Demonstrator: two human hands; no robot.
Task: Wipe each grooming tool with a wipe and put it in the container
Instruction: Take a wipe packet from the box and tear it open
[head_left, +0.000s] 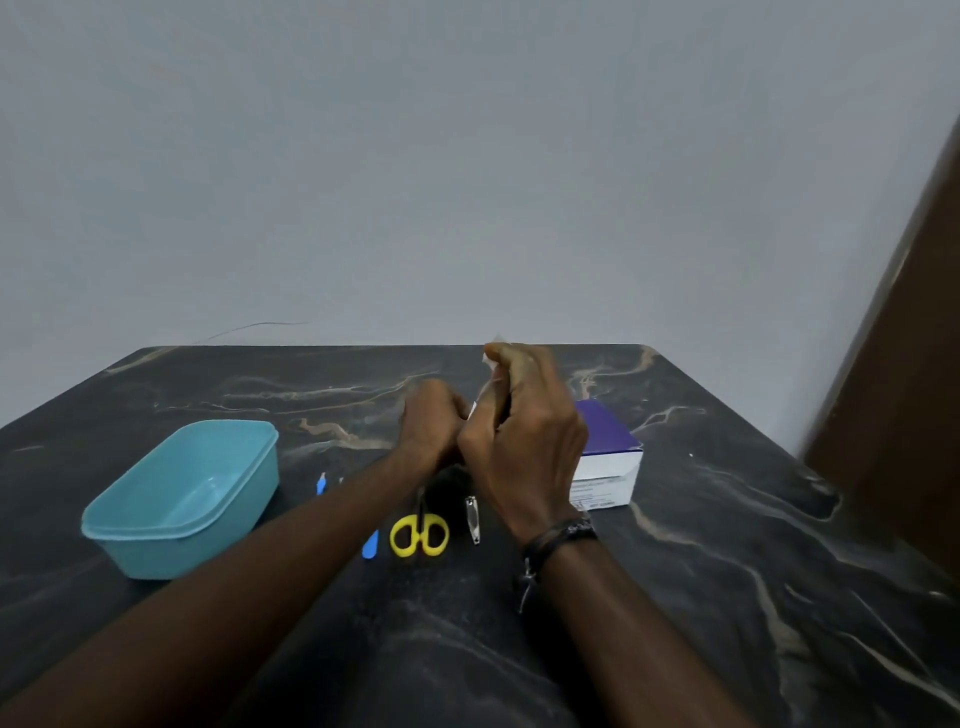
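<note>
My right hand (524, 431) is raised over the table's middle, fingers curled around a thin white wipe (491, 364) that shows above and beside the fingers. My left hand (434, 415) is curled right beside it, touching it; what it holds is hidden. Below the hands lie yellow-handled scissors (418, 535), a silver nail clipper (472, 519), a blue-handled tool (370, 545) partly under my left forearm, and a small blue tool (321, 484). The teal container (130, 525) stands empty at the left.
A purple-and-white box (608, 457) sits behind my right hand. The dark marble table (727, 571) ends at a grey wall behind. A brown wooden panel (904, 389) stands at the right edge.
</note>
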